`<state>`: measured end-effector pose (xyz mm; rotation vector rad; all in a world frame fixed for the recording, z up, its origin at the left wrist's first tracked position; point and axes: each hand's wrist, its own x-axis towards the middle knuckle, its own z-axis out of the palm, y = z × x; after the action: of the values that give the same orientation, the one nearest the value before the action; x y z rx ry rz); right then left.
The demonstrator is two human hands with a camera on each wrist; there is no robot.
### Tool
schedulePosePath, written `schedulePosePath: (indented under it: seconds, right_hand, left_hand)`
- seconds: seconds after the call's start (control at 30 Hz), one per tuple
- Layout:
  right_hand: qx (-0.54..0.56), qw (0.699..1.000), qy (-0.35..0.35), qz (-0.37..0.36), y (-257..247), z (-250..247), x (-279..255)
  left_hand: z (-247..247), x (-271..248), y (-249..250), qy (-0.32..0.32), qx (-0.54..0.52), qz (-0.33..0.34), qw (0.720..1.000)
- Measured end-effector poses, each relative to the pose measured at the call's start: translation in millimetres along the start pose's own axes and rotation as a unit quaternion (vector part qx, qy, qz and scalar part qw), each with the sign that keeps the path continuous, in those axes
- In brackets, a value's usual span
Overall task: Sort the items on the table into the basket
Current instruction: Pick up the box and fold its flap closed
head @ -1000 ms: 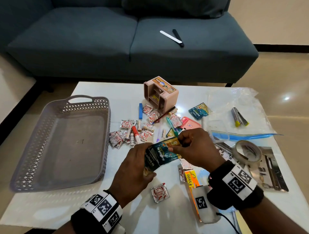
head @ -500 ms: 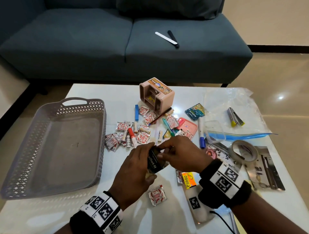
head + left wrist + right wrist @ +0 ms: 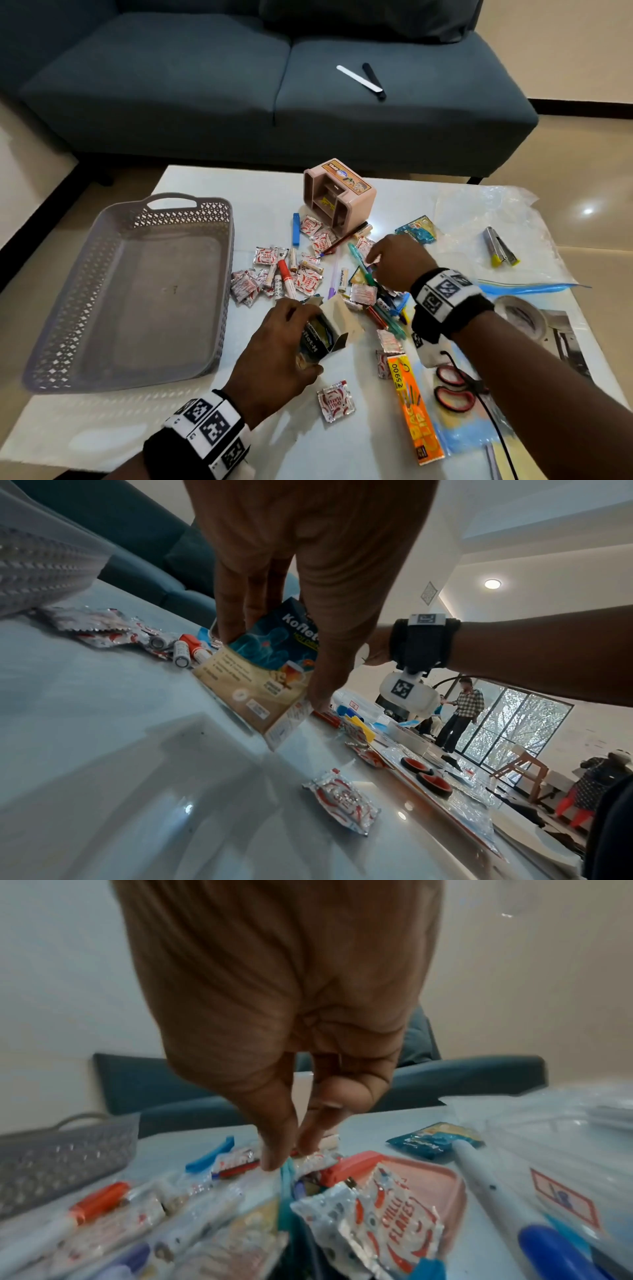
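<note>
An empty grey lattice basket [image 3: 137, 212] stands on the left of the white table [image 3: 260, 192]. My left hand [image 3: 301, 325] [image 3: 272, 666] grips a blue and tan Koflet box [image 3: 325, 339] [image 3: 253, 693], which stands on the table with its end flap open. My right hand [image 3: 371, 262] [image 3: 294, 1150] reaches down into the pile of chilli flakes sachets [image 3: 310, 281], pens and batteries. Its thumb and forefinger pinch a silvery sachet [image 3: 315, 1160] beside a teal pen [image 3: 358, 257].
A pink plastic organiser [image 3: 339, 195] stands behind the pile. A clear bag [image 3: 479, 219] with a stapler [image 3: 500, 246], a tape roll [image 3: 520, 315], scissors [image 3: 452, 387] and an orange pack [image 3: 414, 407] lie on the right. A sofa [image 3: 239, 85] is beyond the table.
My right hand has let go of the box and moved forward into the pile. The left hand alone keeps the box, lower on the table with its flap open.
</note>
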<state>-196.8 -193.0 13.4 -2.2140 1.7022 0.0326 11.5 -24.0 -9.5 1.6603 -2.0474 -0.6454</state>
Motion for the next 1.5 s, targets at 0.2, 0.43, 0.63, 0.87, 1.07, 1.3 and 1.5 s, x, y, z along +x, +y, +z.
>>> schedulePosePath:
  seconds: [0.2,0.43,0.63,0.87,1.07,1.3,1.5]
  right_hand:
    - [-0.105,0.987,-0.075,-0.092,-21,14,19]
    - [-0.240,0.962,-0.084,-0.099,-25,11,27]
    - [-0.279,0.951,-0.080,-0.111,-23,20,22]
    - [-0.251,0.957,-0.060,-0.131,-14,20,17]
    - [0.024,0.996,0.018,-0.084,17,11,-2]
    - [0.152,0.954,0.242,-0.093,42,-5,-38]
    - [0.240,0.900,0.364,-0.017,26,-26,-85]
  left_hand:
    - [1,0,3,-0.016,0.003,0.009,1.000]
    - [2,0,4,-0.026,-0.009,0.014,1.000]
    - [2,3,6,-0.024,-0.015,0.015,0.999]
    - [2,5,10,-0.026,-0.016,0.018,0.999]
    - [5,5,11,-0.030,-0.017,0.021,0.999]
    - [6,7,13,-0.029,-0.021,0.025,0.999]
    - [7,10,16,-0.048,-0.021,0.025,0.998]
